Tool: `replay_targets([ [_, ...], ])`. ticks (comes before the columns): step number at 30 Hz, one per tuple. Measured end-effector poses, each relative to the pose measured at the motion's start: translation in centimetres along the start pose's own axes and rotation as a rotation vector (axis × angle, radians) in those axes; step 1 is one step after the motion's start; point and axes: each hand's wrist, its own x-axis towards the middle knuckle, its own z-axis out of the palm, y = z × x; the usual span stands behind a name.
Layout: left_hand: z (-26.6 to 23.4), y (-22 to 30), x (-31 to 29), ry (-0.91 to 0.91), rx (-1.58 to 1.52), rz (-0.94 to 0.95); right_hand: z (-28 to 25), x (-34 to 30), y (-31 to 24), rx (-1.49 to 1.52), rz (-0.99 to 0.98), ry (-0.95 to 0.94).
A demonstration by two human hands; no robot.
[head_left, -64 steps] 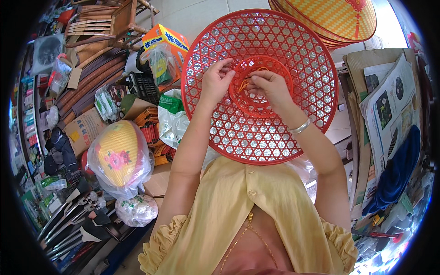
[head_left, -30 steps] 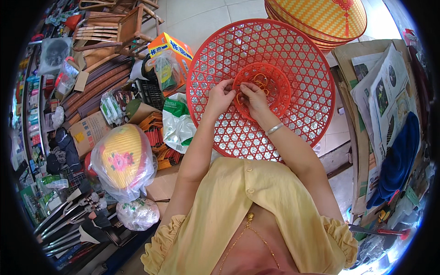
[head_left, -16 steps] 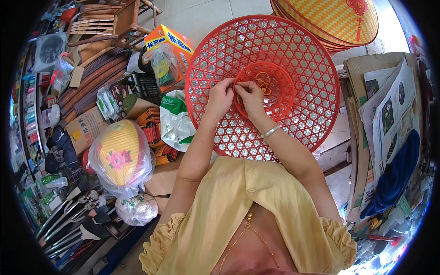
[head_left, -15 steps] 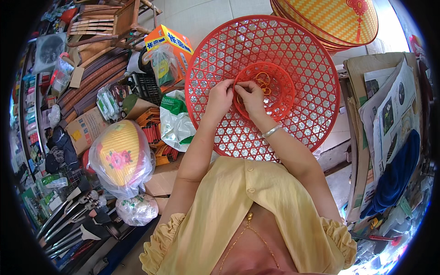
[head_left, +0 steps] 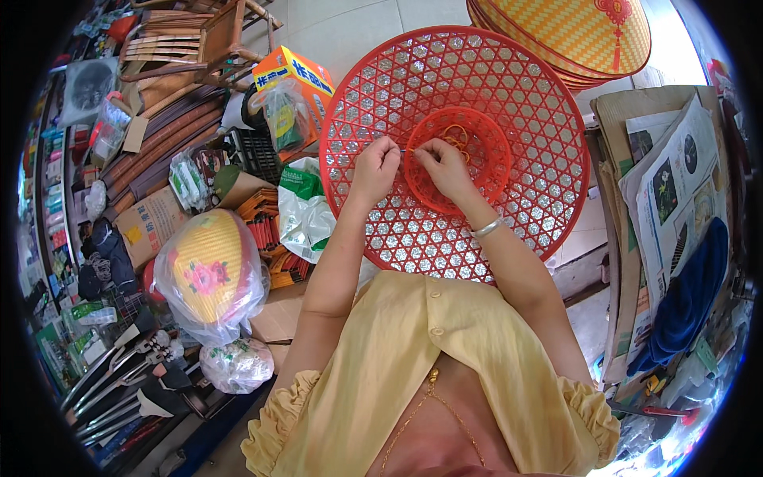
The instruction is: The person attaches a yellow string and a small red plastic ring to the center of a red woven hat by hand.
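Observation:
A wide round red lattice hat (head_left: 493,246) lies underside up before me, with silvery lining showing through its mesh. At its middle stands a red perforated head ring (head_left: 499,163), and a yellow cord (head_left: 455,135) lies looped inside it. My left hand (head_left: 375,168) is closed just left of the ring, over the lattice. Over the ring's left side is my right hand (head_left: 447,168), its thumb and forefinger pinched together. A thin short strand seems to run between the two hands, too small to name; the fingers hide its ends.
Stacked yellow woven hats (head_left: 568,32) stand at the back right. Cardboard and newspaper (head_left: 683,183) lean on the right. On the left are an orange box (head_left: 306,83), a green-white plastic bag (head_left: 302,207), a bagged yellow hat (head_left: 208,270) and a bamboo chair (head_left: 222,40).
My hands were close together at the ring's left rim. Now they are farther apart, the left slightly left and the right slightly right and lower. The yellow cord has shifted a little.

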Motion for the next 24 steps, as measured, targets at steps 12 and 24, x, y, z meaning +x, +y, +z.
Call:
replay_targets([
  [12,0.8,0.2,-0.1,-0.019,-0.396,-0.129,-1.3,-1.1,-4.3,-0.081,0.039,-0.059],
  [24,1.3,2.3,-0.7,0.108,0.091,0.243,-2.2,0.0,-4.5,0.274,0.138,-0.149],
])
